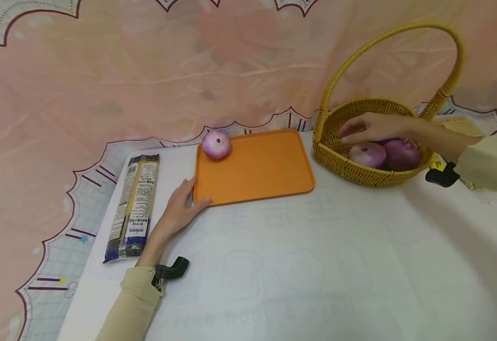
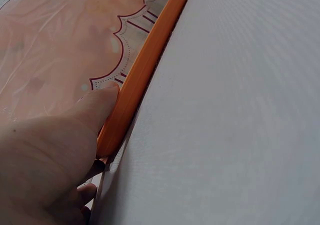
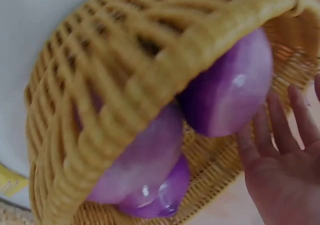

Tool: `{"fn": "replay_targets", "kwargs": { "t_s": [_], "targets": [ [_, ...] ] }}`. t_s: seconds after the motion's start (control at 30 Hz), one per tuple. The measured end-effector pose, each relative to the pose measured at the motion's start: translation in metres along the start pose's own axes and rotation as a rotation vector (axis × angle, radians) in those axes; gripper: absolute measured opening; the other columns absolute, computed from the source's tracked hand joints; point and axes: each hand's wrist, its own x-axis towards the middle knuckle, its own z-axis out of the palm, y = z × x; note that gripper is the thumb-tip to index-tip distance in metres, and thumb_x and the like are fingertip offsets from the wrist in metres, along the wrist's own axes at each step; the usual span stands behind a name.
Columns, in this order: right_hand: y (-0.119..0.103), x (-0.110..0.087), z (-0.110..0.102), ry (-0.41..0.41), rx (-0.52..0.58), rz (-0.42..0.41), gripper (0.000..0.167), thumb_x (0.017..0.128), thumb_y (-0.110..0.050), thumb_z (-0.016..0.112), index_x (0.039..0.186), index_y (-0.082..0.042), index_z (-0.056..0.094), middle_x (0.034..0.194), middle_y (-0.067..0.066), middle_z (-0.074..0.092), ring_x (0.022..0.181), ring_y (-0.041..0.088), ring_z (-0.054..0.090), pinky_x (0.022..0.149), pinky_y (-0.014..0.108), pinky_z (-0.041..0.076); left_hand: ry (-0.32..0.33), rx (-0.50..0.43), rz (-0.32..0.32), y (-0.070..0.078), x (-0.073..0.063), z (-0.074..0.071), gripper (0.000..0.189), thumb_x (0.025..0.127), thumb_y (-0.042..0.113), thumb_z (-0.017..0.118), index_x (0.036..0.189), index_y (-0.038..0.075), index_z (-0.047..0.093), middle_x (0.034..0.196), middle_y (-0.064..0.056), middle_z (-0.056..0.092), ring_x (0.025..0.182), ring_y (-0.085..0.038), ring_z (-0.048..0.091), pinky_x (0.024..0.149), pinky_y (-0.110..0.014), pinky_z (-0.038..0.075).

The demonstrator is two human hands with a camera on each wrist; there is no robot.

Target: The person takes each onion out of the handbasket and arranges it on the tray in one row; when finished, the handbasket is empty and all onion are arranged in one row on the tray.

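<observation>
An orange tray point(image 1: 261, 166) lies on the white table with one purple onion point(image 1: 216, 144) at its back left corner. My left hand point(image 1: 179, 208) rests at the tray's front left corner, thumb along the front edge and fingers spread by the left side; in the left wrist view the thumb touches the rim. Over the yellow wicker basket point(image 1: 346, 171) reaches my right hand point(image 1: 374, 127), its fingers extended and holding nothing. Inside lie three purple onions; in the right wrist view the fingers are right beside the nearest onion point(image 3: 235, 85).
A long pack of noodles point(image 1: 134, 208) lies left of the tray, near my left forearm. The basket's tall handle point(image 1: 395, 33) arches above and behind my right hand. Partly behind the right forearm is a yellow package point(image 1: 463, 125). A patterned pink cloth point(image 1: 167, 71) borders the table.
</observation>
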Motion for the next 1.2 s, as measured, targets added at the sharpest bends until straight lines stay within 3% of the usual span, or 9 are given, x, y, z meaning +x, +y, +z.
{"fn": "replay_targets", "kwargs": {
  "t_s": [0.2,0.47,0.6,0.7,0.8,0.97,1.07,1.2],
  "targets": [
    [0.01,0.008,-0.001,-0.118,0.013,-0.02,0.04,0.098,-0.033,0.056,0.13,-0.009,0.06,0.128,0.009,0.064,0.111,0.012,0.055,0.091,0.019,0.044,-0.005,-0.002,-0.005,0.0,0.0,-0.001,0.084,0.094,0.043,0.06,0.156,0.007,0.016,0.161,-0.02,0.018,0.151,-0.039,0.008,0.12,-0.061,0.009],
    [0.019,0.016,-0.015,-0.384,0.067,-0.056,0.045,0.1,-0.031,0.051,0.137,-0.005,0.053,0.139,0.015,0.056,0.114,0.006,0.054,0.091,0.013,0.043,-0.005,-0.002,-0.014,0.0,0.0,-0.001,0.084,0.093,0.044,0.06,0.156,0.008,0.017,0.162,-0.018,0.018,0.152,-0.037,0.007,0.121,-0.06,0.008],
    [0.02,0.023,-0.022,-0.466,0.071,-0.057,0.047,0.1,-0.03,0.052,0.139,-0.003,0.051,0.141,0.015,0.054,0.111,0.0,0.053,0.091,0.011,0.041,-0.004,-0.004,-0.01,0.0,0.0,0.0,0.084,0.093,0.044,0.06,0.156,0.007,0.017,0.162,-0.018,0.019,0.152,-0.037,0.008,0.12,-0.06,0.009],
    [0.019,0.025,-0.026,-0.487,0.076,-0.044,0.049,0.1,-0.032,0.052,0.14,-0.004,0.05,0.143,0.014,0.053,0.111,-0.004,0.05,0.094,0.015,0.042,-0.002,-0.001,-0.012,0.0,0.0,0.0,0.084,0.093,0.044,0.06,0.156,0.008,0.017,0.162,-0.018,0.019,0.152,-0.037,0.008,0.12,-0.06,0.009],
    [0.019,0.028,-0.029,-0.494,0.109,-0.025,0.049,0.101,-0.033,0.05,0.141,-0.005,0.049,0.146,0.015,0.049,0.117,-0.002,0.047,0.102,0.028,0.044,0.0,0.0,-0.014,0.0,0.0,0.0,0.084,0.093,0.044,0.06,0.156,0.008,0.017,0.162,-0.018,0.019,0.152,-0.037,0.008,0.12,-0.061,0.009],
    [0.025,0.028,-0.032,-0.51,0.209,0.01,0.052,0.102,-0.033,0.048,0.144,-0.005,0.045,0.152,0.018,0.041,0.137,0.019,0.041,0.112,0.049,0.039,-0.001,-0.002,-0.006,0.0,0.0,0.0,0.084,0.093,0.044,0.06,0.156,0.009,0.017,0.162,-0.017,0.019,0.152,-0.037,0.008,0.12,-0.06,0.01],
    [0.031,0.029,-0.033,-0.547,0.25,0.019,0.053,0.102,-0.032,0.048,0.146,-0.004,0.042,0.154,0.018,0.037,0.141,0.026,0.037,0.112,0.047,0.039,0.0,0.001,-0.007,0.0,0.0,0.0,0.084,0.093,0.044,0.06,0.156,0.009,0.017,0.162,-0.017,0.019,0.152,-0.037,0.008,0.12,-0.06,0.009],
    [0.037,0.03,-0.034,-0.618,0.313,0.049,0.053,0.102,-0.029,0.049,0.147,-0.004,0.039,0.153,0.016,0.039,0.132,0.018,0.047,0.108,0.038,0.045,0.001,0.002,-0.008,-0.001,0.0,0.001,0.084,0.093,0.044,0.06,0.156,0.009,0.017,0.162,-0.018,0.02,0.152,-0.037,0.008,0.12,-0.06,0.009]
  ]
}}
